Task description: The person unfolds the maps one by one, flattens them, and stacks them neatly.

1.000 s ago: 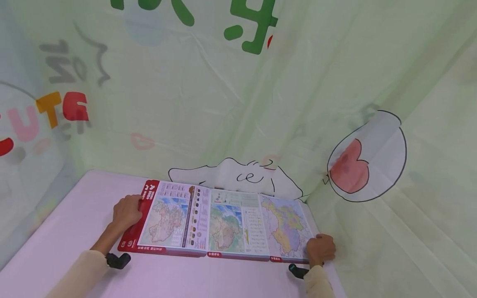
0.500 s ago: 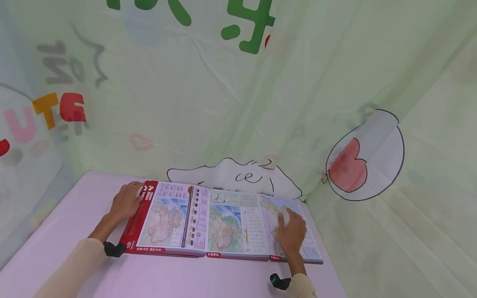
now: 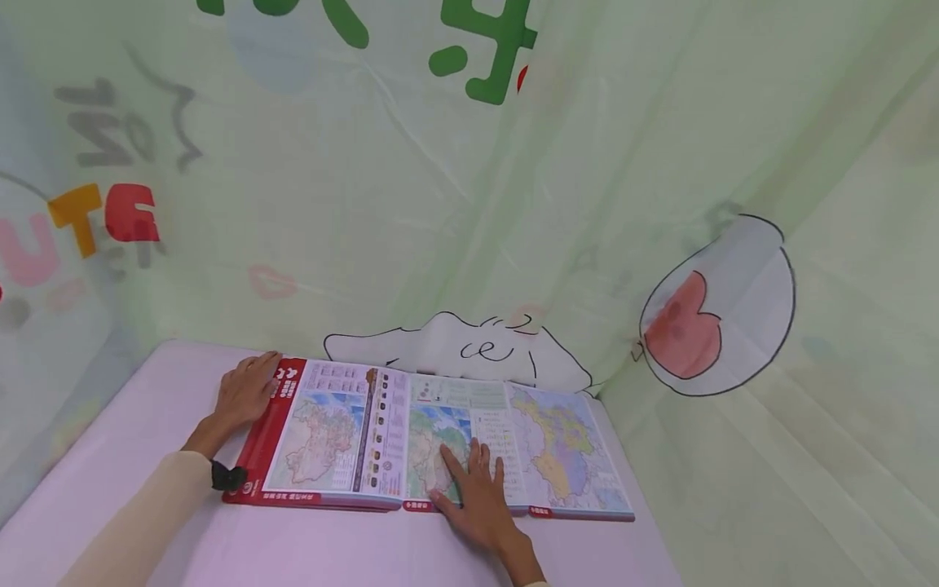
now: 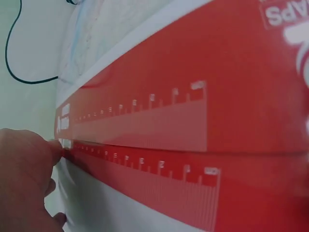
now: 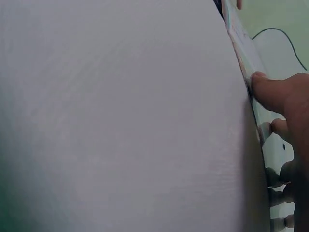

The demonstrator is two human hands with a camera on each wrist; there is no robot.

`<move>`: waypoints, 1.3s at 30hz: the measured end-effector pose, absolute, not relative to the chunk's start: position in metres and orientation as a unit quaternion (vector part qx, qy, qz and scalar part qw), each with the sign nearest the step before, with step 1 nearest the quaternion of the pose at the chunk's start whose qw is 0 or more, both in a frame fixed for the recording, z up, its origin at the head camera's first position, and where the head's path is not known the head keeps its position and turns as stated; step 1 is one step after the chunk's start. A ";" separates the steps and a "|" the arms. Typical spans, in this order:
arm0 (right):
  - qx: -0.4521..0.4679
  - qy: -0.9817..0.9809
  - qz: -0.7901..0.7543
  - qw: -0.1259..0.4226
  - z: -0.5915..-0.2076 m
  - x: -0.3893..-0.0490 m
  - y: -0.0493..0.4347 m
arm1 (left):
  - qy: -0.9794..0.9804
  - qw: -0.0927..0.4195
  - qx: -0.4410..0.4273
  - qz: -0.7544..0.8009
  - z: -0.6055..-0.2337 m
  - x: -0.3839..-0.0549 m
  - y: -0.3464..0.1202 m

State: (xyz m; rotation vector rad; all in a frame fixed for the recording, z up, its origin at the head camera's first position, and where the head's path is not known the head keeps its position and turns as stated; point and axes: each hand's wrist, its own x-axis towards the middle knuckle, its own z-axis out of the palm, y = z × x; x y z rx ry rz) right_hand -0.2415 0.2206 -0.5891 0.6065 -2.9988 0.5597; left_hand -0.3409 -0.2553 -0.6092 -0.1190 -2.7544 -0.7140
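Note:
A long spread of map sheets lies on the table, with a red strip (image 3: 266,444) down its left end. Three printed panels show: the left map (image 3: 319,440), the middle map (image 3: 423,456) and the right map (image 3: 568,448). My left hand (image 3: 245,391) rests along the outer edge of the red strip, fingers reaching toward its far corner. In the left wrist view, two offset red layers with printed rulers (image 4: 159,125) show, and fingertips touch the far end. My right hand (image 3: 477,497) lies spread over the middle map, thumb near its front edge, holding nothing.
The pale pink tablecloth (image 3: 323,546) runs along the front and left of the maps. A light green curtain (image 3: 367,204) with printed letters and drawings hangs right behind the table and down its right side.
My right hand has left the maps' right end and moved left onto the middle panel, its fingers now spread. My left hand has slid farther up the red strip's edge, its fingers straightened.

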 end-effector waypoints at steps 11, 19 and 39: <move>0.181 -0.967 0.178 -0.005 -0.584 -0.248 0.216 | -0.959 0.156 -0.049 -0.232 -0.609 -0.327 -0.261; 0.179 -0.963 0.199 -0.011 -0.581 -0.247 0.215 | -0.955 0.171 -0.054 -0.237 -0.614 -0.307 -0.259; 0.168 -0.964 0.207 -0.008 -0.581 -0.241 0.220 | -0.947 0.189 -0.049 -0.255 -0.623 -0.243 -0.233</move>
